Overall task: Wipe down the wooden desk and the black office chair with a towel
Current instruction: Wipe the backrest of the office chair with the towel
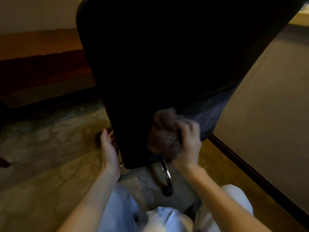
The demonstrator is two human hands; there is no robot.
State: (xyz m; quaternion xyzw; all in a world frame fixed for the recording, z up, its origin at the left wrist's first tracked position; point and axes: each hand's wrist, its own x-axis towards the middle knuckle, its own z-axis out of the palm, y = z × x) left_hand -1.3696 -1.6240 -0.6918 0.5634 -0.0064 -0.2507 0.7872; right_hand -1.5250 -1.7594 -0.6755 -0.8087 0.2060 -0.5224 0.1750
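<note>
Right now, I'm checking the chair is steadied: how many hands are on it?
2. The left hand grips the black chair at its back's lower left edge; the right hand presses a bunched towel against the back's lower part.

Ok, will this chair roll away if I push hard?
Probably: the chair shows a caster, though carpet may slow it. The left hand gripping its edge should steady it while the right hand presses the towel.
</note>
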